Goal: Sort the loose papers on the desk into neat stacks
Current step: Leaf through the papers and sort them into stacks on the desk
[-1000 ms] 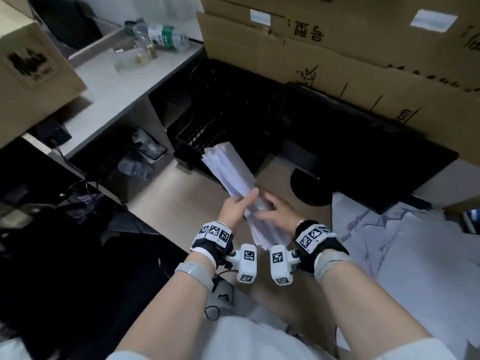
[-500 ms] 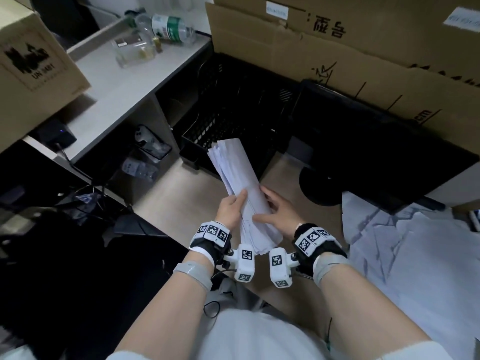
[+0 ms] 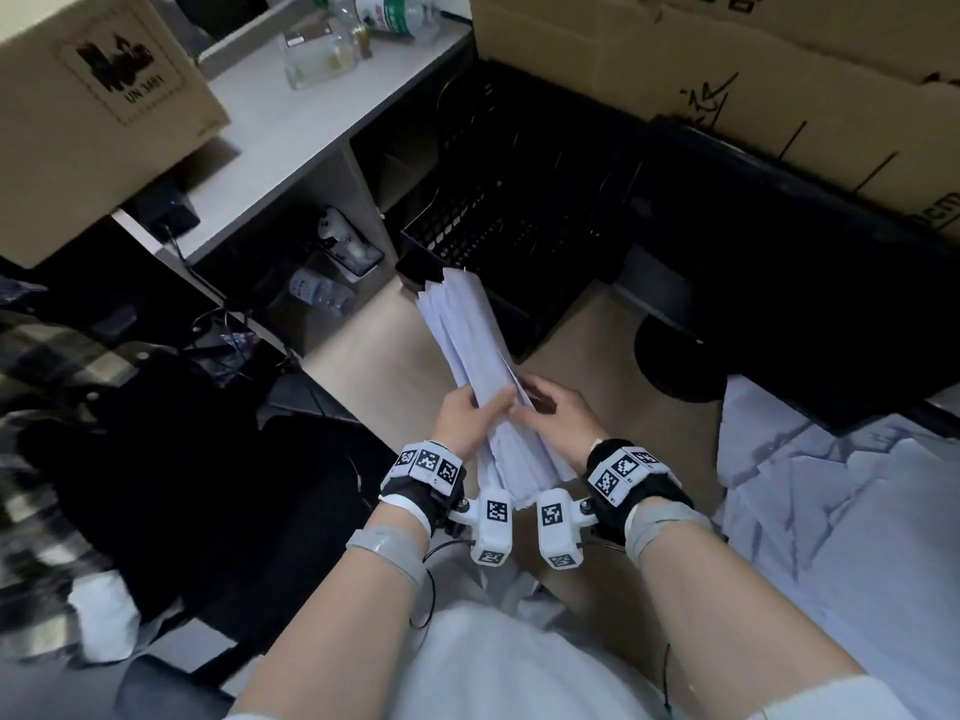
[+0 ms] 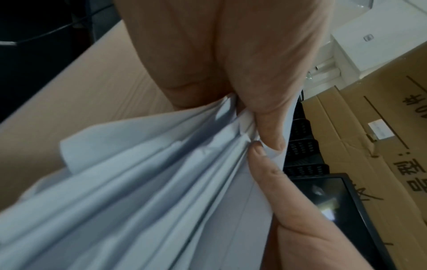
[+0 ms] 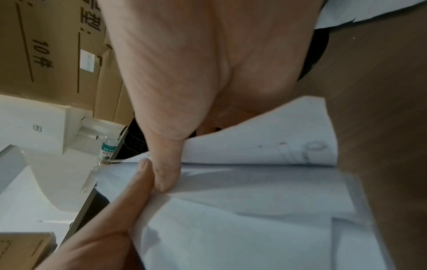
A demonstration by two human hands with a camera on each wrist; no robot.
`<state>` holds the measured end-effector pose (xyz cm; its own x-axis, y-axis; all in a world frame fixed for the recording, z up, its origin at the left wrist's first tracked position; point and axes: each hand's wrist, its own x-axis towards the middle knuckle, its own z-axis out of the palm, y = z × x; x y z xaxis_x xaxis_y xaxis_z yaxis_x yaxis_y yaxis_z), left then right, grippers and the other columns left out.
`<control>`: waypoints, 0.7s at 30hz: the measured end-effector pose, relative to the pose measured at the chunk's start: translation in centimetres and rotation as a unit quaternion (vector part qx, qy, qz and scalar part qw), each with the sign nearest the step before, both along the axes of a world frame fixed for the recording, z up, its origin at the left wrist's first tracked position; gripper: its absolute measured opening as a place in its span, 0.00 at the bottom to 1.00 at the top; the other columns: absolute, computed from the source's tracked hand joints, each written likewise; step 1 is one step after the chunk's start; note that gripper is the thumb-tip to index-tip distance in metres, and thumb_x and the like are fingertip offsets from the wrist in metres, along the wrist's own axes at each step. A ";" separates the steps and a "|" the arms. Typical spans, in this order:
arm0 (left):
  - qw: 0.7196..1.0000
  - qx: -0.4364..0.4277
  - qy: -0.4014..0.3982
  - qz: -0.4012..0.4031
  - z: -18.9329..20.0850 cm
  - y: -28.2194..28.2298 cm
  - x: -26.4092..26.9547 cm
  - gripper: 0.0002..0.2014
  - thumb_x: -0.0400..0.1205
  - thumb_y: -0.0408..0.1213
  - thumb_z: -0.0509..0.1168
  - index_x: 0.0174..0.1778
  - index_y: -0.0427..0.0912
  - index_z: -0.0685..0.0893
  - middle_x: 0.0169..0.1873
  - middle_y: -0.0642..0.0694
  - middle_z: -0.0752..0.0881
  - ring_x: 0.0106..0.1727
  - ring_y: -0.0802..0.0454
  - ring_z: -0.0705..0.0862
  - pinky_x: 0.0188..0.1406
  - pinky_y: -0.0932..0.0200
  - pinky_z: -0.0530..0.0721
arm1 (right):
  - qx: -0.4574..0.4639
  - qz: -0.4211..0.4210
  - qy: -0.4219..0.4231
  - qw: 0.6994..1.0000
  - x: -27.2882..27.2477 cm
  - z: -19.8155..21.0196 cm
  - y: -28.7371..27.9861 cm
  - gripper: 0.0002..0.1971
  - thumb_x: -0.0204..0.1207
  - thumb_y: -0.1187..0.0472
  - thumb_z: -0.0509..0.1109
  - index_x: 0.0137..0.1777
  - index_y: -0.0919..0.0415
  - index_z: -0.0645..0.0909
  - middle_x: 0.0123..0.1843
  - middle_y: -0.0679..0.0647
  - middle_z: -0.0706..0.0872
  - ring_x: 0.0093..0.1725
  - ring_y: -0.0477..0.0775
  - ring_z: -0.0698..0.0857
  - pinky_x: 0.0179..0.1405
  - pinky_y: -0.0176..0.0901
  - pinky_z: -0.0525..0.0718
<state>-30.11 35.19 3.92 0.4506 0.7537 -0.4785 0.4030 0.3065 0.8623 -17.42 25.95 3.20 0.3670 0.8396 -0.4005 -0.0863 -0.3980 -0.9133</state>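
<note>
A bundle of white papers [image 3: 470, 350] stands nearly on edge above the wooden desk [image 3: 395, 371], its far end pointing at the black mesh tray [image 3: 498, 220]. My left hand [image 3: 467, 415] grips the bundle's left side, thumb on top. My right hand [image 3: 550, 413] grips the right side, and the two thumbs meet on the sheets. In the left wrist view the thumb pinches the fanned sheets [image 4: 143, 182]. In the right wrist view the thumb presses on the paper [image 5: 254, 191]. Loose white papers [image 3: 831, 511] lie spread over the desk at the right.
Large cardboard boxes [image 3: 753, 59] rise behind a black monitor [image 3: 769, 283] with a round base [image 3: 675, 356]. A grey shelf [image 3: 291, 142] at the left holds a box [image 3: 88, 101], a glass jar [image 3: 317, 57] and a plastic bottle [image 3: 400, 15].
Both hands have pushed the bundle forward toward the mesh tray and squeezed it narrower. The thumbs have come closer together on the sheets.
</note>
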 end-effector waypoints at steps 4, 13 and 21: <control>0.997 -0.013 0.021 0.071 -0.9 0.1 -1.2 0.05 0.82 0.34 0.72 0.48 0.35 0.87 0.47 0.36 0.91 0.45 0.45 0.89 0.49 0.53 0.88 | -0.041 -0.040 0.009 0.998 -0.5 -1.1 0.5 0.09 0.85 0.56 0.67 0.60 0.53 0.86 0.53 0.45 0.91 0.51 0.41 0.89 0.55 0.37 0.85; 0.991 -0.053 0.061 0.107 -3.8 5.1 -7.3 0.10 0.77 0.41 0.73 0.48 0.39 0.89 0.47 0.38 0.92 0.50 0.42 0.91 0.56 0.46 0.89 | -0.225 -0.092 -0.017 0.970 -2.3 -6.1 4.0 0.25 0.76 0.45 0.67 0.49 0.71 0.86 0.50 0.67 0.90 0.45 0.67 0.90 0.50 0.62 0.88; 0.973 -0.010 0.147 0.180 -6.8 13.2 -12.7 0.08 0.79 0.40 0.72 0.46 0.38 0.90 0.44 0.41 0.92 0.49 0.42 0.90 0.55 0.48 0.88 | -0.398 -0.072 -0.051 0.913 -4.9 -11.6 7.3 0.22 0.86 0.52 0.61 0.65 0.71 0.81 0.64 0.65 0.84 0.62 0.67 0.83 0.56 0.48 0.76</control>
